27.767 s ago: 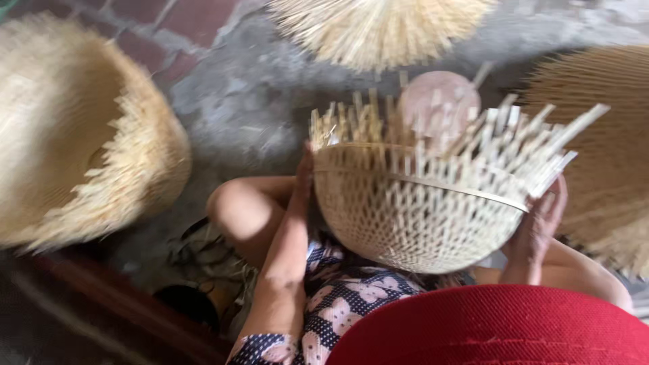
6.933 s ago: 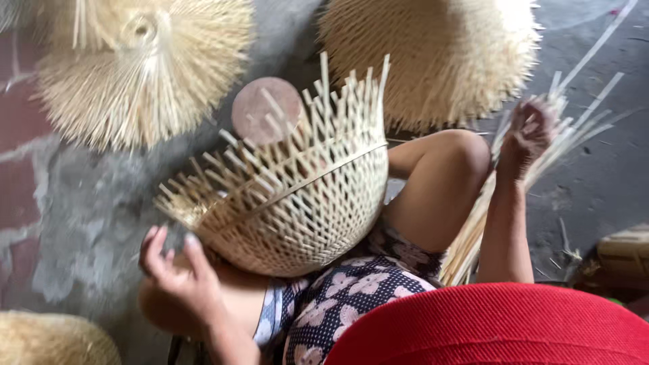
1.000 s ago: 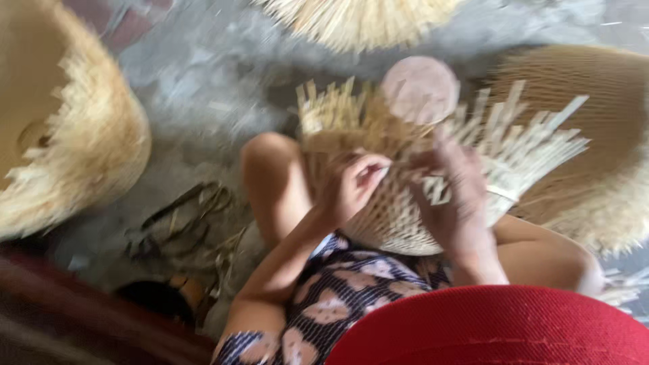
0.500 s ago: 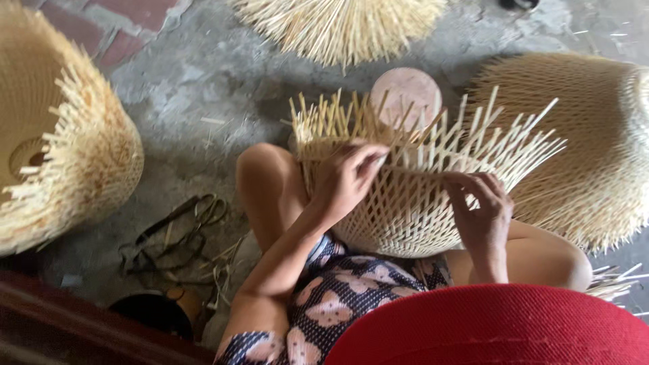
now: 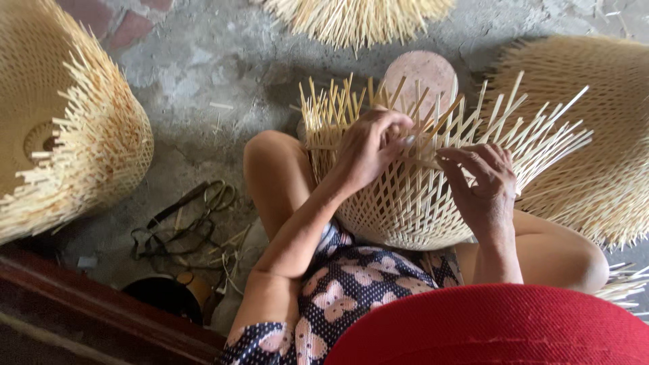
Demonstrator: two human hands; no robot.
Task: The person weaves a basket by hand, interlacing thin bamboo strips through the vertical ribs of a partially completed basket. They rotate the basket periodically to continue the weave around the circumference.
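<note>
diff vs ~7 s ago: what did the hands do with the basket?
The right hand left the loose strips at the side and came onto the basket rim. The left hand rose from its underside to the rim strips. The basket stayed in the lap, round block behind it.

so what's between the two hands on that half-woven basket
In the head view, the gap between the left hand and right hand holds only the half-woven basket's upright bamboo strips and its lattice weave.
</note>
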